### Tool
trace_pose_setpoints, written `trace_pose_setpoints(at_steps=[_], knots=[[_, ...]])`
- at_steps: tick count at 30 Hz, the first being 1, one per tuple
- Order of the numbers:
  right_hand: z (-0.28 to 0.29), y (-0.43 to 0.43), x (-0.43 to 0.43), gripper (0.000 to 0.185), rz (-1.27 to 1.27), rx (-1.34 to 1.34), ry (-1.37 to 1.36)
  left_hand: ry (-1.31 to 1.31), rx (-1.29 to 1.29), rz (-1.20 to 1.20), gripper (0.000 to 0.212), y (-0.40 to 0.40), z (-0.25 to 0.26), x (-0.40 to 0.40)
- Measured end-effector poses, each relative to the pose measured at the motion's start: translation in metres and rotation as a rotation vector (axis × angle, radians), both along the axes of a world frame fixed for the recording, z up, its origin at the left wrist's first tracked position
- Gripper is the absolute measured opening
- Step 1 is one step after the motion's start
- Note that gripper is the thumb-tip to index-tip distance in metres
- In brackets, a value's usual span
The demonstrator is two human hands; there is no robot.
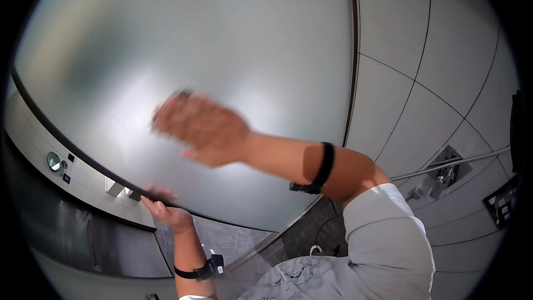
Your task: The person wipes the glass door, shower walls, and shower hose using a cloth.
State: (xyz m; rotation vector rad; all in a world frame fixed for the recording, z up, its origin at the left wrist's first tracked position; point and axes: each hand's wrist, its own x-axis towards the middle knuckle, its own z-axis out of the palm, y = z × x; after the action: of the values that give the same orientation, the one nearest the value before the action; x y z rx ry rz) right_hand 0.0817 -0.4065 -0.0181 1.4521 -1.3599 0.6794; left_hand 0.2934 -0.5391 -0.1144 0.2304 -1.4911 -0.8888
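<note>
A large frosted glass panel (270,71) fills the middle of the view. Over it is my right hand (202,127), blurred by motion, with a dark item partly showing at its fingertips; what it is cannot be made out. My left hand (166,212) is lower and to the left, its fingers against the dark edge of the panel, and a faint reflection of it shows in the glass. Each forearm wears a black strap with a small device on it.
Large light wall tiles (387,104) lie right of the panel. A metal rail (479,159) passes a shower valve plate (452,166). At the far left a round mirror (53,161) is mounted on a tiled wall. A dark cable (320,231) runs near the floor.
</note>
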Motion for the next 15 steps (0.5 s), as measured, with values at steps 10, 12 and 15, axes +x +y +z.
trace_pose_setpoints(at_steps=[10,12,15], knots=[[-0.128,0.108,-0.236,0.062,-0.158,-0.763,-1.049,-0.019,0.032,-0.016,0.062,0.008,0.001,-0.007],[-0.206,0.088,-0.232,0.068,0.099,-0.972,-1.475,-0.027,0.027,-0.010,0.063,0.001,-0.002,0.008],[-0.370,0.108,-0.257,0.080,0.121,-1.278,-1.754,0.027,0.058,-0.113,0.062,0.008,0.002,-0.012]])
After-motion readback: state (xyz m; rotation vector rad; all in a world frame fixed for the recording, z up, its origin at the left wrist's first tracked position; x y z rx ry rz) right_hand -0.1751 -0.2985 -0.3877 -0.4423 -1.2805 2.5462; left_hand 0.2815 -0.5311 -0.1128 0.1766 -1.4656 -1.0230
